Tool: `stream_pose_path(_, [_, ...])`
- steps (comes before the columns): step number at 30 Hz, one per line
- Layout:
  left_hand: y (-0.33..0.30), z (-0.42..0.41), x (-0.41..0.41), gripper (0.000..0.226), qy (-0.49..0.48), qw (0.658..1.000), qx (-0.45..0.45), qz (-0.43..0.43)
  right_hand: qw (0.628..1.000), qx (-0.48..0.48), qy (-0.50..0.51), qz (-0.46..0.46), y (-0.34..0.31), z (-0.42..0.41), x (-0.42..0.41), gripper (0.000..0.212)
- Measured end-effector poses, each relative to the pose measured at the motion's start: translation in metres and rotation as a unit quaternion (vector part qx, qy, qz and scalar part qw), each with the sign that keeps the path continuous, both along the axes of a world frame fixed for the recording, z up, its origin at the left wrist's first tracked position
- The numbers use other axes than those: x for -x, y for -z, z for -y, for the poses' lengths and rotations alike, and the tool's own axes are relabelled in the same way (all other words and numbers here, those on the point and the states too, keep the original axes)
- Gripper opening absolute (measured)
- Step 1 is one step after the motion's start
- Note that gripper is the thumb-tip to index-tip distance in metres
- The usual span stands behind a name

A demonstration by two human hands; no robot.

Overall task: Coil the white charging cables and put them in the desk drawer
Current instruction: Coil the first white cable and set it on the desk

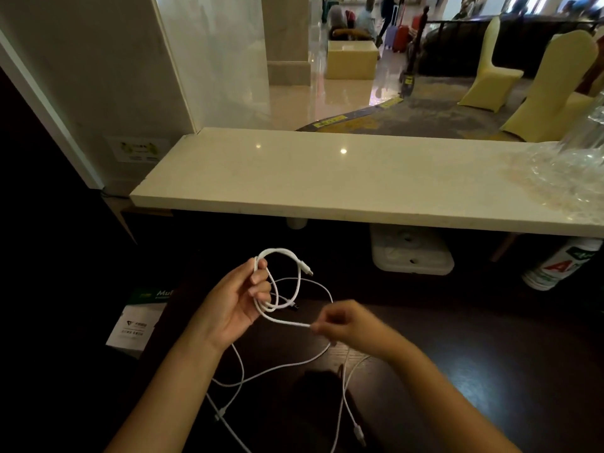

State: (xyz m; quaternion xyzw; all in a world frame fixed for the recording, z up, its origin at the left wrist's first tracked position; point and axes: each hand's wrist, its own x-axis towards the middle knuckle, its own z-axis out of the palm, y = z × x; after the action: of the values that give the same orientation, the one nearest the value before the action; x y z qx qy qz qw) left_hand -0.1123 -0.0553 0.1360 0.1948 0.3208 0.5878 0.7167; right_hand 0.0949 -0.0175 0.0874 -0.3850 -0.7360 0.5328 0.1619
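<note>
A white charging cable [287, 256] is looped into a small coil above the dark desk [490, 371]. My left hand [238, 302] is closed around the coil's left side, and one plug end sticks out to the upper right. My right hand [346, 322] pinches a straight stretch of the same cable just right of the coil. More white cable [261, 374] trails loosely over the desk below both hands, with connectors near the bottom edge. No drawer is visible.
A pale stone counter [327, 178] runs across above the desk, with crinkled clear plastic [562, 171] at its right end. Under it sit a white power strip [411, 253] and a white labelled container [559, 263]. A white box [137, 325] lies at the left.
</note>
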Motion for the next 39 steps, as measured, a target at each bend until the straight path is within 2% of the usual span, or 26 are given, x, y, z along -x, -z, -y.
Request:
stream_pose_path(3, [0.002, 0.006, 0.000, 0.024, 0.049, 0.996, 0.010, -0.073, 0.991, -0.069, 0.031, 0.109, -0.015, -0.026, -0.006, 0.035])
stream_pose_path(5, [0.003, 0.008, -0.001, 0.014, 0.036, 0.992, 0.026, -0.116, 0.985, -0.060, 0.007, 0.164, -0.026, -0.036, -0.008, 0.039])
stream_pose_path(10, [0.009, 0.018, 0.000, 0.024, 0.031, 0.978, 0.040, -0.201, 0.959, -0.069, -0.025, 0.273, -0.039, -0.051, -0.017, 0.035])
stream_pose_path(13, [0.012, 0.022, -0.006, 0.022, 0.067, 0.970, 0.046, -0.228, 0.937, -0.124, 0.050, 0.323, -0.036, -0.054, 0.001, 0.036])
stream_pose_path(15, [0.014, 0.022, -0.013, 0.020, 0.076, 0.964, 0.056, -0.250, 0.942, -0.110, 0.143, 0.282, -0.036, -0.049, 0.020, 0.036])
stream_pose_path(17, [0.016, 0.023, -0.021, 0.018, 0.071, 0.960, 0.062, -0.264, 0.969, -0.021, 0.195, 0.153, -0.041, -0.041, 0.037, 0.035])
stream_pose_path(19, [0.019, 0.024, -0.027, 0.018, 0.048, 0.965, 0.064, -0.250, 0.976, 0.090, 0.195, 0.013, -0.046, -0.027, 0.050, 0.027])
stream_pose_path(21, [0.023, 0.023, -0.030, 0.021, 0.014, 0.970, 0.070, -0.233, 0.978, 0.102, 0.176, -0.050, -0.045, -0.012, 0.058, 0.026])
stream_pose_path(27, [0.030, 0.019, -0.033, 0.026, -0.085, 0.982, 0.080, -0.152, 0.970, -0.074, 0.227, -0.053, -0.034, 0.025, 0.066, 0.013])
stream_pose_path(32, [0.030, 0.014, -0.029, 0.026, -0.095, 0.985, 0.083, -0.121, 0.954, -0.142, 0.251, -0.077, -0.020, 0.038, 0.068, 0.034])
stream_pose_path(35, [0.027, 0.015, -0.023, 0.023, -0.084, 0.990, 0.083, -0.077, 0.946, -0.198, 0.251, -0.047, -0.019, 0.031, 0.060, 0.031])
stream_pose_path(37, [0.023, 0.014, -0.021, 0.018, -0.047, 0.994, 0.065, -0.067, 0.950, -0.185, 0.244, -0.062, -0.020, 0.028, 0.057, 0.038])
stream_pose_path(39, [0.018, 0.012, -0.021, 0.016, -0.015, 0.997, 0.053, -0.063, 0.963, -0.106, 0.224, -0.105, -0.020, 0.026, 0.055, 0.063])
